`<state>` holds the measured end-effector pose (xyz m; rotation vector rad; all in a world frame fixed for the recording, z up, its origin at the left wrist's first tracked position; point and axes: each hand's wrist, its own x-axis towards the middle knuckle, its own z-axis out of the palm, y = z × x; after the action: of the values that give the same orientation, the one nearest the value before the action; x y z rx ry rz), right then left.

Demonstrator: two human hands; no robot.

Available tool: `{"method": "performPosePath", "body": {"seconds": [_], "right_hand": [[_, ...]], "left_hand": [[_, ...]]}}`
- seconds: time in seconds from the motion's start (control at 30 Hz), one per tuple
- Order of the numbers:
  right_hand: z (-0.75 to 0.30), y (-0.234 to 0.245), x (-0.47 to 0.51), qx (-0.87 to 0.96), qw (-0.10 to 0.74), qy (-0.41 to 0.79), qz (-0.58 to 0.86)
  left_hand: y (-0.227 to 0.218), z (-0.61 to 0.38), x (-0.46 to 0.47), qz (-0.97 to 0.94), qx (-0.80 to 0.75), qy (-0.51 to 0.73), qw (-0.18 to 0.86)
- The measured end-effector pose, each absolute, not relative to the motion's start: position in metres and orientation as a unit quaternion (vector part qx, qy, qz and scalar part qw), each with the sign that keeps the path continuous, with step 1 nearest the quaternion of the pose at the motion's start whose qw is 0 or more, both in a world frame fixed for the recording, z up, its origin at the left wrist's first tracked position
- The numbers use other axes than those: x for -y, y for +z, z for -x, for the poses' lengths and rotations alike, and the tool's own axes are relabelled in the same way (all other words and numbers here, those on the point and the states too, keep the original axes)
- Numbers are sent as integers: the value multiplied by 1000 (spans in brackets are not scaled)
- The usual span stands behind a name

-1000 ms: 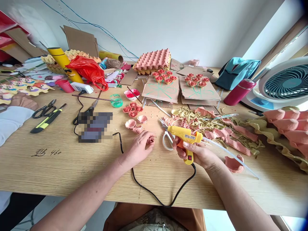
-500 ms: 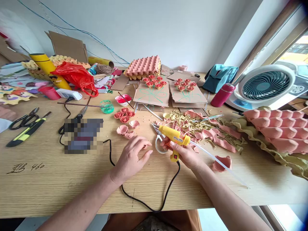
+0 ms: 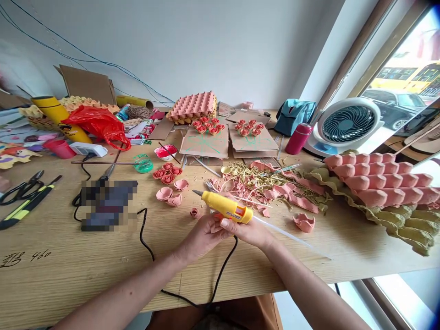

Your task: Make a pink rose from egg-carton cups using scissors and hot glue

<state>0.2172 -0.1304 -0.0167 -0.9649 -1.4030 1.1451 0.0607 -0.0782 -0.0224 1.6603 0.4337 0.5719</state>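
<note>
A yellow hot glue gun (image 3: 225, 207) is in my right hand (image 3: 252, 233), its nozzle aimed up and left. A clear glue stick (image 3: 292, 239) sticks out behind it. My left hand (image 3: 202, 236) is closed against the gun's underside around the handle, touching my right hand; its fingertips are partly hidden. Just beyond it stands a small rolled pink carton piece (image 3: 195, 213). Pink carton cups (image 3: 165, 194) lie farther left, below several red-painted carton roses (image 3: 167, 173). One jagged pink cup (image 3: 304, 222) sits to the right.
Carton scraps (image 3: 275, 183) are heaped beyond the gun. Egg trays (image 3: 374, 178) are stacked at right, near a fan (image 3: 349, 123). Cardboard sheets (image 3: 204, 144) with roses stand behind. A black cord (image 3: 225, 266) loops towards me. Black scissors (image 3: 22, 188) and a utility knife (image 3: 30, 201) lie left.
My left hand has moved right and closed at the gun's handle. The small rolled pink piece now stands on the table, apart from my fingers. The view has swung slightly right.
</note>
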Motion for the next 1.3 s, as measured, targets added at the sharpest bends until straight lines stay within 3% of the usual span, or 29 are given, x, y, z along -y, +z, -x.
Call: {"method": "performPosePath", "body": {"seconds": [0.17, 0.4, 0.87, 1.0, 1.07, 1.17, 1.3], "right_hand": [[-225, -13, 131, 537, 569, 505, 365], [-231, -16, 125, 379, 727, 477, 316], [-231, -18, 123, 418, 729, 359, 405], [-228, -11, 127, 512, 628, 378, 448], [-231, -9, 136, 578, 530, 337, 521], [-247, -9, 162, 640, 362, 180, 654], [-292, -14, 210, 586, 237, -71, 772]], "left_hand": [[-34, -56, 71, -665, -195, 320, 646], [-34, -40, 56, -620, -257, 388, 632], [-38, -41, 56, -571, -251, 378, 684], [-39, -40, 55, -511, -247, 380, 730], [-34, -39, 55, -485, -233, 381, 752], [-25, -38, 56, -459, -210, 386, 772], [-19, -38, 53, -437, -185, 387, 790]]}}
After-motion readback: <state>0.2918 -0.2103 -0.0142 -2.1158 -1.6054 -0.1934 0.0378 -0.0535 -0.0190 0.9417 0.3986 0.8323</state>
